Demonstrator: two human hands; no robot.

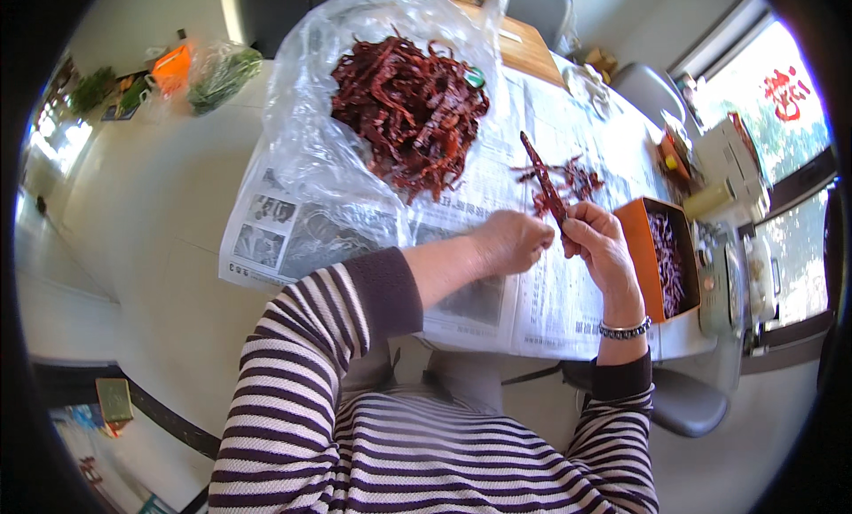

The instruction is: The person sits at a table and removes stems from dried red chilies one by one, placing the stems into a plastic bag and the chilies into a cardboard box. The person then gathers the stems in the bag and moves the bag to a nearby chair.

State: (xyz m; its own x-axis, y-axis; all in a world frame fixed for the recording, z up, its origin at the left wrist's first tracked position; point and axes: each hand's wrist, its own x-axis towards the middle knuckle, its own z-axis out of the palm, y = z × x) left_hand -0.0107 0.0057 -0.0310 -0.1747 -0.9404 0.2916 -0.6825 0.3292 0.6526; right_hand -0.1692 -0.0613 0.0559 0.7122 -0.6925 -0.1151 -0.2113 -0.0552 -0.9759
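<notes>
Between the thumb and fingers of my right hand [596, 234] is a long dried red chili pepper [544, 174], its narrow end pointing up and away. My left hand [519, 241] is closed just left of the chili's lower end; whether its fingertips pinch something small is hidden. Beyond both hands, a small heap of dried chili pieces [580, 180] lies on spread newspaper [489, 188]. A large pile of dried red chilies [409, 111] fills an open clear plastic bag [303, 141] at the upper left of the table.
An orange box [642, 254] holding small purplish-red pieces stands right of my right hand. Behind the bag lies a wooden board [529, 48]. Appliances [722, 281] line the right side, by the window. Grey chairs [649, 88] surround the table. Bagged greens [223, 78] sit on the floor.
</notes>
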